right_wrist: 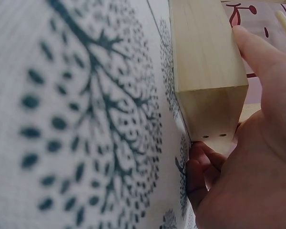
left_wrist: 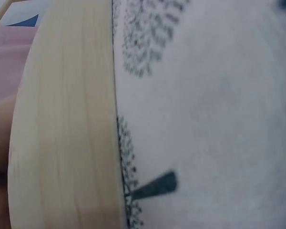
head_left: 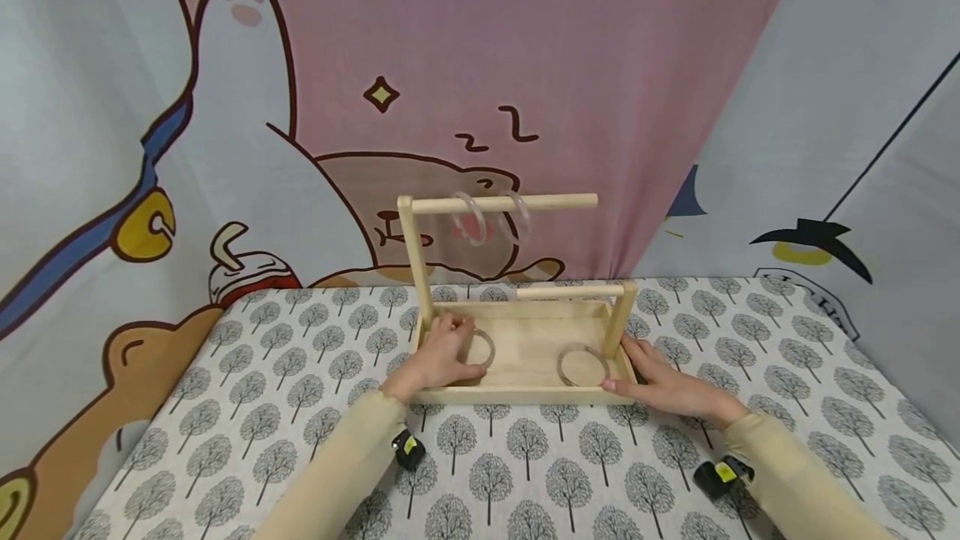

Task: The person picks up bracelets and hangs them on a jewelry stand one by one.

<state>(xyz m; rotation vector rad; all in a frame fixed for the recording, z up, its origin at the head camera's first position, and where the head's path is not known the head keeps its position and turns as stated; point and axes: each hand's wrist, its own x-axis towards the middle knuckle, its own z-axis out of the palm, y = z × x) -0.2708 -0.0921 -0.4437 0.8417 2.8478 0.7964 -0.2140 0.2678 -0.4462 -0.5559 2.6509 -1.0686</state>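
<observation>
A pale wooden tray (head_left: 525,396) with a post at each end stands on the tablecloth. Inside its left end is my left hand (head_left: 444,352), thumb and fingers spread over the left part of a clear ring (head_left: 491,347); whether they pinch it is hidden. My right hand (head_left: 667,377) grips the tray's right end, the thumb at the front corner and the other fingers behind the end wall. A second clear ring (head_left: 573,384) lies in the tray near that thumb. In the right wrist view, the right hand (right_wrist: 262,167) wraps the tray's end (right_wrist: 214,112).
From the tall left post (head_left: 415,257) a long bar (head_left: 562,202) reaches right, with two clear rings (head_left: 470,219) hung on it. The shorter right post (head_left: 619,319) carries a lower bar (head_left: 566,292) pointing left. A printed curtain (head_left: 570,65) hangs behind the tree-patterned tablecloth (head_left: 525,473).
</observation>
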